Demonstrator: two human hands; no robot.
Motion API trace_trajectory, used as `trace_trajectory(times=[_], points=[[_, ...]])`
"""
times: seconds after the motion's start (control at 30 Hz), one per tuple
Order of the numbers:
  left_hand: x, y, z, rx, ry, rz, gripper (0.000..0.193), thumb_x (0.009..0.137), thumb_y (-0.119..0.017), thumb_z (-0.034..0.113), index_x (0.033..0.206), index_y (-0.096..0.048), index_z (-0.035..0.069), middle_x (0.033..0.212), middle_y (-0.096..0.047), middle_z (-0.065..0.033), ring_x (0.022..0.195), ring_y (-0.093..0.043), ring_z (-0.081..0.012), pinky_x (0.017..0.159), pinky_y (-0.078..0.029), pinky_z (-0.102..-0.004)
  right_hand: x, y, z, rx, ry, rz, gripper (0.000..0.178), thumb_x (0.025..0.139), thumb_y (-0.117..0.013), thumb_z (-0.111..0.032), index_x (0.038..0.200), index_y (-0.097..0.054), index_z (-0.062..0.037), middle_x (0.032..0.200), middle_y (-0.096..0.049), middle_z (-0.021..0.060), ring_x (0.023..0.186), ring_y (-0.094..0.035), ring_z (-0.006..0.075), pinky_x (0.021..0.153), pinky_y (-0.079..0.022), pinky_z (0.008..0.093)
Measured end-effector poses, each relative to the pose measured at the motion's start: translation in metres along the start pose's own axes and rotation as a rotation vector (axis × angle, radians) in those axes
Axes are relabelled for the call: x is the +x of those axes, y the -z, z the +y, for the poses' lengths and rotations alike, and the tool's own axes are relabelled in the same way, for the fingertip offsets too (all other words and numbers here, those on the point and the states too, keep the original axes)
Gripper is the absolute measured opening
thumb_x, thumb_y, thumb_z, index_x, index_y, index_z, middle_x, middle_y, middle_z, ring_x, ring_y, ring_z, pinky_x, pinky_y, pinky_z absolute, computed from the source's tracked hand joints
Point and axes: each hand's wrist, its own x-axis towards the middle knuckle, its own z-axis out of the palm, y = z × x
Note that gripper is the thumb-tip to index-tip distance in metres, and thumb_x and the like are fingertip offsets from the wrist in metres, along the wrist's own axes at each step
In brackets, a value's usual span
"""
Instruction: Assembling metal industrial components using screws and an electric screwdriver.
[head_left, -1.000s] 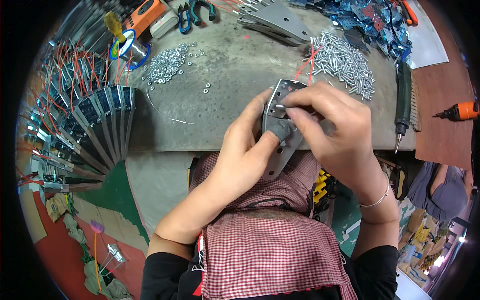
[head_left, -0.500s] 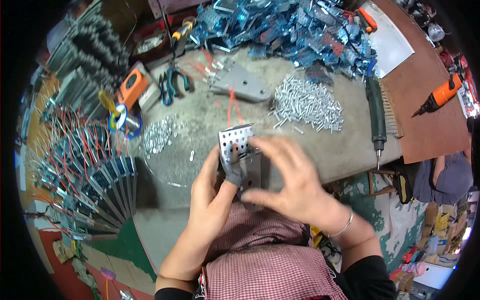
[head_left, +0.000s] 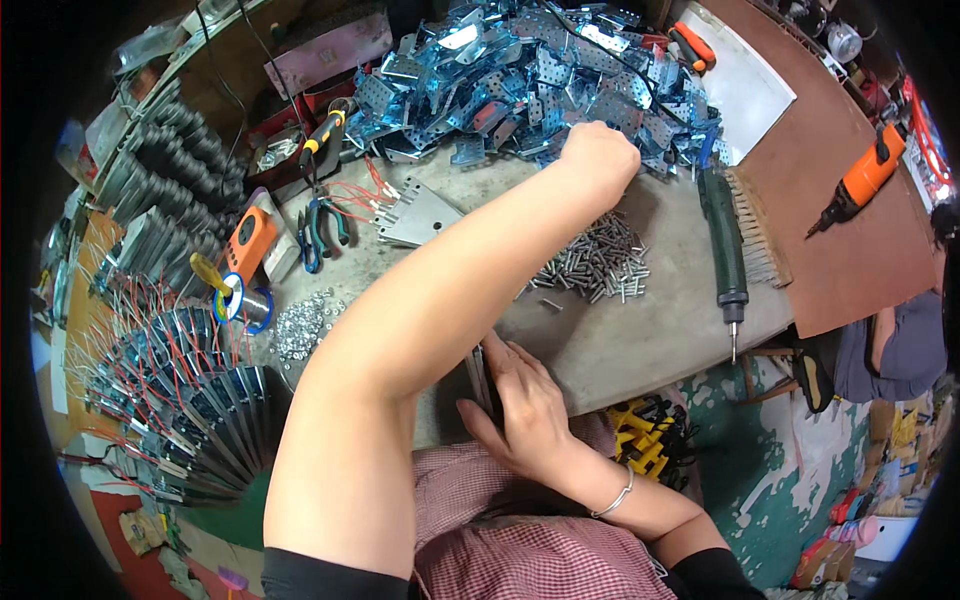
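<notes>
My left arm reaches across the bench to the heap of blue, film-covered perforated metal plates [head_left: 540, 85]. At the near edge of that heap, my left hand [head_left: 600, 160] is curled closed. Its fingertips, and anything in them, are hidden behind the knuckles. Close to my apron, my right hand [head_left: 525, 405] grips a narrow grey metal part [head_left: 480, 380], mostly covered by the hand and my left forearm. Beneath my left wrist lies a pile of small metal pins [head_left: 600, 262], partly hidden. A grey tapered metal plate [head_left: 425, 215] with red wires rests beyond my forearm.
To the left stand a solder spool [head_left: 245, 305], small metal bits [head_left: 303, 325], pliers [head_left: 322, 230] and a fan of wired metal parts [head_left: 190, 400]. On the right are a green power screwdriver [head_left: 724, 240], a brush [head_left: 760, 235] and an orange power tool [head_left: 865, 180].
My left hand has let go of the grey metal part and stretched far to the right, up to the blue plates. My right hand has moved lower and now holds the part.
</notes>
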Motion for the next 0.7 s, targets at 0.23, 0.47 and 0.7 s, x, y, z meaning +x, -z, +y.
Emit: trace_trajectory(times=[0.23, 0.47, 0.7], points=[[0.01, -0.006, -0.004, 0.034, -0.016, 0.085, 0.014, 0.068, -0.064, 0.005, 0.081, -0.069, 0.006, 0.09, -0.068, -0.0159, 0.084, -0.068, -0.0309, 0.069, -0.055, -0.041, 0.003, -0.001, 0.003, -0.026, -0.045, 0.053, 0.075, 0.076, -0.064, -0.014, 0.137, -0.029, 0.0113, 0.122, -0.052, 0.027, 0.106, -0.056, 0.0379, 0.097, -0.041, 0.0457], [-0.004, -0.011, -0.016, -0.004, 0.032, 0.07, 0.017, 0.073, -0.06, 0.005, 0.088, -0.067, 0.007, 0.087, -0.069, -0.0151, 0.085, -0.067, -0.0327, 0.071, -0.054, -0.0429, -0.002, -0.006, 0.003, -0.109, -0.001, 0.037, 0.074, 0.078, -0.062, -0.012, 0.138, -0.026, 0.0117, 0.122, -0.052, 0.0286, 0.107, -0.055, 0.0412, 0.097, -0.041, 0.0454], [-0.004, -0.011, -0.015, -0.032, 0.038, 0.152, 0.016, 0.074, -0.06, 0.009, 0.089, -0.067, 0.006, 0.086, -0.069, -0.0144, 0.085, -0.068, -0.0322, 0.072, -0.054, -0.0432, -0.009, -0.01, 0.001, -0.08, -0.044, 0.036, 0.072, 0.081, -0.061, -0.013, 0.138, -0.026, 0.0133, 0.123, -0.051, 0.0302, 0.106, -0.054, 0.0432, 0.094, -0.043, 0.0451]])
